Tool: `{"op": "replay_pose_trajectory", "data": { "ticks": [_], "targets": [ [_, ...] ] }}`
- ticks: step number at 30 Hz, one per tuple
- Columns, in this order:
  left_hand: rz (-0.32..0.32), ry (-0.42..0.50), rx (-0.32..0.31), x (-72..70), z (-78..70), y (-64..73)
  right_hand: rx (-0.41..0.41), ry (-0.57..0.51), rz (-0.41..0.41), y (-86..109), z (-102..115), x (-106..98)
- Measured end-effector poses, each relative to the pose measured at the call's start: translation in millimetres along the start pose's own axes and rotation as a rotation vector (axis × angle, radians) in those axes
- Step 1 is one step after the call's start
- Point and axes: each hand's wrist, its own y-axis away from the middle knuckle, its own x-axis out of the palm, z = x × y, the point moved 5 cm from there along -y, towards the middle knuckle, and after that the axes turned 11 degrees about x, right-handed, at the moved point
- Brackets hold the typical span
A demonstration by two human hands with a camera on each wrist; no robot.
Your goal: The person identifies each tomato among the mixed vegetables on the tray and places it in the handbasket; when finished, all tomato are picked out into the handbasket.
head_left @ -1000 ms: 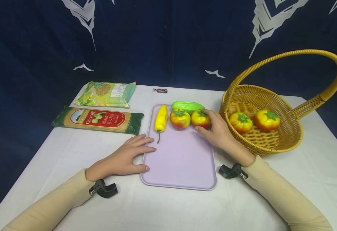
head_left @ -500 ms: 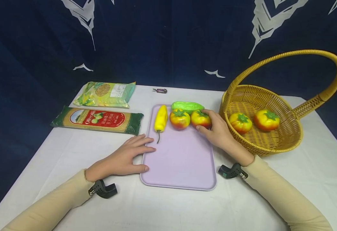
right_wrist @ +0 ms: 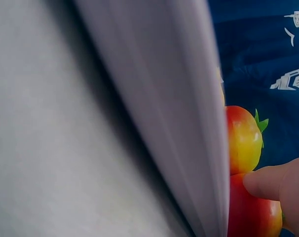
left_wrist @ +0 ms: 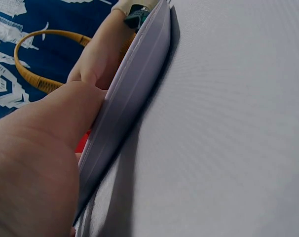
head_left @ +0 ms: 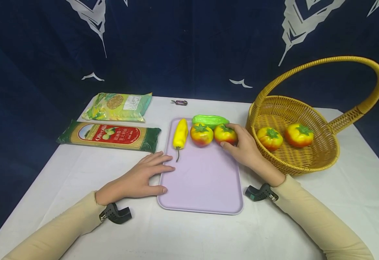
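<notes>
On a lilac tray (head_left: 205,180), my right hand (head_left: 246,148) holds the rightmost of two red-and-yellow toy tomatoes, fingers behind it and thumb at its front. That tomato (head_left: 225,134) still sits at the tray's far right. Its thumb (right_wrist: 270,181) presses the tomato's side in the right wrist view. My left hand (head_left: 140,177) lies spread, fingertips and thumb over the tray's left rim. The other tomato (head_left: 201,135) stands just left of the held one, beside a yellow pepper (head_left: 180,134) with a thin stem. A green cucumber-like vegetable (head_left: 210,120) lies behind the tomatoes.
To the right stands a wicker basket (head_left: 301,159) with a tall handle and two more tomatoes (head_left: 299,135) inside. A spaghetti pack (head_left: 109,136) and a green-yellow grain bag (head_left: 117,107) lie at the left. A small dark wrapped sweet (head_left: 179,103) is near the back edge.
</notes>
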Motion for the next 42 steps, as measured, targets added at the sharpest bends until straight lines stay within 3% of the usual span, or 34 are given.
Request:
{"op": "replay_pose_trajectory", "data": {
  "ticks": [11,18,42],
  "targets": [
    [-0.003,0.005,0.0,0.0,-0.3,0.5,0.001,-0.013,-0.011,-0.4,-1.7,0.1],
    [-0.027,-0.008,0.042,-1.4,-1.9,0.2,-0.007,-0.032,-0.035,-0.8,-0.8,-1.8],
    [-0.021,-0.007,0.037,-0.8,-1.4,0.0,-0.009,-0.044,-0.082,1.1,3.5,-6.3]
  ]
}}
